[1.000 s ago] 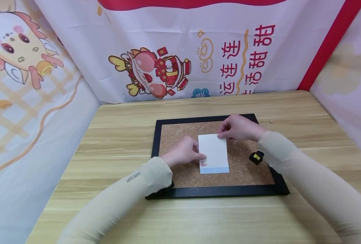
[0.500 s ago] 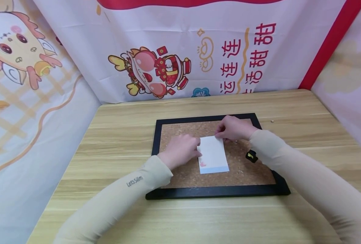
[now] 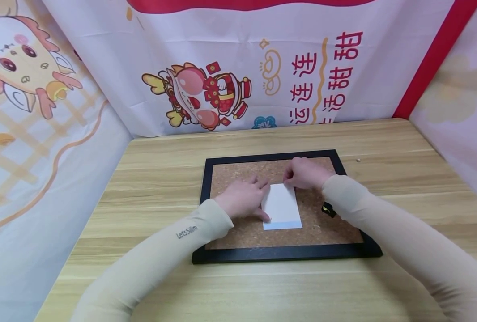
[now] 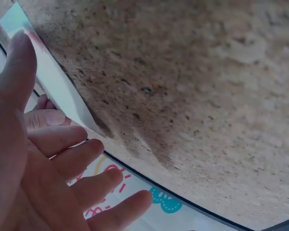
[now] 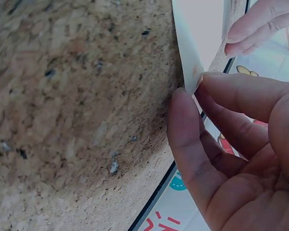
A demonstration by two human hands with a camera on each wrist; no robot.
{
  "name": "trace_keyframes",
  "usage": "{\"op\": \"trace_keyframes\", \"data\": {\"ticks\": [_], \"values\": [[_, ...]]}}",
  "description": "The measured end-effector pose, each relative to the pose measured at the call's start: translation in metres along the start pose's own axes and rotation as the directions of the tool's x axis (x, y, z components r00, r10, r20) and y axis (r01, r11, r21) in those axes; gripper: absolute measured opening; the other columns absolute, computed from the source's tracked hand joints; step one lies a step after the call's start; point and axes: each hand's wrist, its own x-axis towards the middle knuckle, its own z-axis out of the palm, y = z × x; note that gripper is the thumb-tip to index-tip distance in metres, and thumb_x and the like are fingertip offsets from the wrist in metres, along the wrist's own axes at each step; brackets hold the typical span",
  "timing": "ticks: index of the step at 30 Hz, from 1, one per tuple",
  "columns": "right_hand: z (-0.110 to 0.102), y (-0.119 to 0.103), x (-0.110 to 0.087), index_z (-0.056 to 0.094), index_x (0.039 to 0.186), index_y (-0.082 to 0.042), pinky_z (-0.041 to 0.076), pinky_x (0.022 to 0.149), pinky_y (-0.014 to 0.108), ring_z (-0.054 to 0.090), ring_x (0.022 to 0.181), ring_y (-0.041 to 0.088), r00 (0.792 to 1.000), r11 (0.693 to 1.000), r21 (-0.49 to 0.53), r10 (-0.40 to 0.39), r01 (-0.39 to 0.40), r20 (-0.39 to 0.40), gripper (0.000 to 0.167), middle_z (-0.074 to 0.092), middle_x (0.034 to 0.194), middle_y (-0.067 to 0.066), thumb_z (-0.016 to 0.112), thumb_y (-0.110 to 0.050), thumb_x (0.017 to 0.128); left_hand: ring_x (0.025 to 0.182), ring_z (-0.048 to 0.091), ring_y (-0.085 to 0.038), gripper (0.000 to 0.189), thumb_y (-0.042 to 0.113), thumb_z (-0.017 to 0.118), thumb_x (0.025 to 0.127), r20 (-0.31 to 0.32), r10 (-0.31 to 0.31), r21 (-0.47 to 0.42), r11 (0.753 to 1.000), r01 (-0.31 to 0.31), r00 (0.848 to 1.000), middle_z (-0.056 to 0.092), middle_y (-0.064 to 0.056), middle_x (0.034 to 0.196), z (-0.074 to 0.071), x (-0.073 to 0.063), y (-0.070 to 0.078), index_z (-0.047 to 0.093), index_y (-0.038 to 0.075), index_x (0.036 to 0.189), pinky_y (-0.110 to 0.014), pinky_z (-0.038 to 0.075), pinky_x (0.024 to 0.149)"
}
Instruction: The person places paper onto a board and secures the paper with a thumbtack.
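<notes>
A white sheet of note paper [image 3: 280, 203] with a pale blue strip along its near edge lies on a black-framed cork board [image 3: 248, 237]. Along the sheet's left side, my left hand [image 3: 244, 197] has its fingers spread. Its thumb [image 4: 22, 57] presses near the lower left corner, over the small pink print. My right hand [image 3: 308, 173] pinches the far right corner between thumb and forefinger, as the right wrist view shows. Whether something small is also between those fingertips is hidden.
The board lies on a wooden table [image 3: 162, 179]. A tiny shiny piece [image 3: 358, 160] sits right of the board. A black device with a yellow mark [image 3: 329, 209] shows under the right wrist. A printed cloth [image 3: 230, 36] hangs behind the table.
The left fingers have spread out from a tighter bend, and the thumb has slid toward the near corner. The right hand has moved slightly left and nearer, still at the far corner.
</notes>
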Motion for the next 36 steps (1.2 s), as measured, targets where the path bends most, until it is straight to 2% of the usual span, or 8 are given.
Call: {"op": "trace_keyframes", "data": {"ticks": [5, 11, 15, 18, 23, 26, 31, 36], "values": [[0.003, 0.001, 0.000, 0.076, 0.091, -0.013, 0.048, 0.070, 0.034, 0.059, 0.076, 0.022, 1.000, 1.000, -0.004, -0.005, 0.005, -0.001, 0.006, 0.068, 0.083, 0.003, 0.071, -0.014, 0.093, 0.144, 0.031, -0.035, 0.101, 0.073, 0.058, 0.082, 0.055, -0.017, -0.036, 0.999, 0.019, 0.998, 0.035, -0.012, 0.157, 0.002, 0.001, 0.000, 0.036, 0.005, 0.153, -0.050, 0.036, 0.109], [-0.002, 0.000, -0.002, 0.077, 0.090, -0.014, 0.049, 0.070, 0.034, 0.059, 0.076, 0.020, 0.999, 0.999, -0.035, -0.030, 0.029, -0.025, 0.006, 0.069, 0.084, 0.001, 0.072, -0.016, 0.092, 0.145, 0.029, -0.035, 0.106, 0.075, 0.056, 0.082, 0.102, -0.042, -0.049, 0.998, 0.047, 0.994, 0.030, -0.015, 0.159, 0.002, -0.001, 0.002, 0.031, 0.003, 0.154, -0.044, 0.037, 0.110], [-0.021, 0.006, -0.012, 0.078, 0.097, -0.011, 0.052, 0.073, 0.038, 0.062, 0.081, 0.019, 0.993, 0.998, -0.037, -0.051, 0.047, -0.105, 0.011, 0.071, 0.091, 0.003, 0.069, -0.018, 0.094, 0.146, 0.026, -0.034, 0.108, 0.075, 0.056, 0.081, 0.132, -0.067, -0.061, 0.995, 0.075, 0.989, 0.026, -0.016, 0.160, 0.002, 0.000, 0.006, 0.028, 0.002, 0.155, -0.043, 0.033, 0.112], [-0.044, 0.017, -0.024, 0.076, 0.103, -0.005, 0.053, 0.075, 0.042, 0.064, 0.083, 0.021, 0.980, 0.998, -0.027, -0.067, 0.063, -0.189, 0.016, 0.072, 0.096, 0.008, 0.067, -0.015, 0.094, 0.146, 0.024, -0.034, 0.108, 0.074, 0.058, 0.081, 0.153, -0.080, -0.067, 0.994, 0.091, 0.985, 0.024, -0.016, 0.161, 0.000, 0.002, 0.009, 0.027, 0.001, 0.155, -0.043, 0.031, 0.113], [-0.079, 0.049, -0.045, 0.074, 0.103, 0.002, 0.052, 0.067, 0.039, 0.063, 0.077, 0.022, 0.945, 0.996, -0.030, -0.085, 0.080, -0.315, 0.017, 0.072, 0.093, 0.014, 0.066, -0.010, 0.094, 0.146, 0.025, -0.035, 0.110, 0.075, 0.059, 0.080, 0.155, -0.077, -0.049, 0.995, 0.085, 0.985, 0.024, -0.017, 0.161, -0.001, 0.002, 0.011, 0.027, 0.000, 0.155, -0.043, 0.031, 0.113], [-0.094, 0.075, -0.055, 0.075, 0.099, 0.002, 0.051, 0.065, 0.038, 0.062, 0.073, 0.021, 0.929, 0.991, -0.114, -0.112, 0.077, -0.352, 0.015, 0.073, 0.090, 0.013, 0.068, -0.009, 0.092, 0.146, 0.026, -0.035, 0.110, 0.075, 0.058, 0.080, 0.141, -0.069, -0.037, 0.997, 0.075, 0.988, 0.024, -0.018, 0.161, 0.000, 0.002, 0.011, 0.028, -0.001, 0.154, -0.044, 0.032, 0.113], [-0.105, 0.118, -0.064, 0.076, 0.096, 0.000, 0.052, 0.071, 0.044, 0.061, 0.074, 0.020, 0.944, 0.971, -0.233, -0.130, 0.059, -0.302, 0.011, 0.072, 0.088, 0.011, 0.070, -0.008, 0.090, 0.145, 0.027, -0.035, 0.111, 0.077, 0.057, 0.080, 0.115, -0.059, -0.025, 0.998, 0.062, 0.992, 0.025, -0.018, 0.160, 0.004, 0.002, 0.008, 0.028, 0.000, 0.154, -0.044, 0.035, 0.111], [-0.100, 0.153, -0.065, 0.076, 0.094, 0.001, 0.054, 0.073, 0.049, 0.063, 0.075, 0.021, 0.961, 0.967, -0.253, -0.109, 0.043, -0.254, 0.010, 0.072, 0.087, 0.012, 0.072, -0.005, 0.088, 0.144, 0.029, -0.036, 0.111, 0.078, 0.056, 0.080, 0.103, -0.048, -0.026, 0.998, 0.051, 0.994, 0.025, -0.019, 0.160, 0.007, 0.001, 0.007, 0.030, 0.000, 0.154, -0.044, 0.036, 0.110]]}}
